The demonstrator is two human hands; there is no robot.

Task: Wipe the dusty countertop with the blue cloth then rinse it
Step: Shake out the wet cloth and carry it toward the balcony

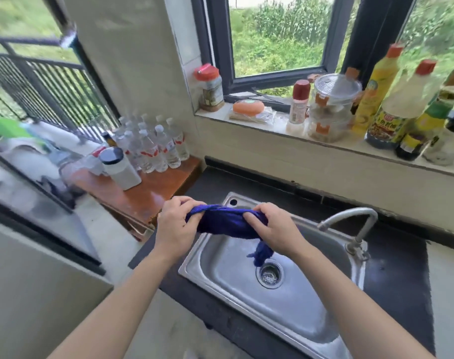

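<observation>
The blue cloth [222, 221] is bunched into a thick roll and held over the steel sink [293, 301]. My left hand [175, 229] grips its left end. My right hand [275, 230] grips its right end, and a tail of cloth hangs below it toward the drain [269, 274]. The curved steel faucet [355, 216] stands at the sink's right rim with its spout pointing toward the cloth; no water stream is visible. The dark countertop [399, 275] surrounds the sink.
A wooden side table [153, 193] to the left carries several water bottles [156, 146] and a white jar [121, 168]. The window sill [272, 125] behind holds jars, sauce bottles [399, 104] and a stacked clear container [332, 107]. A balcony railing lies far left.
</observation>
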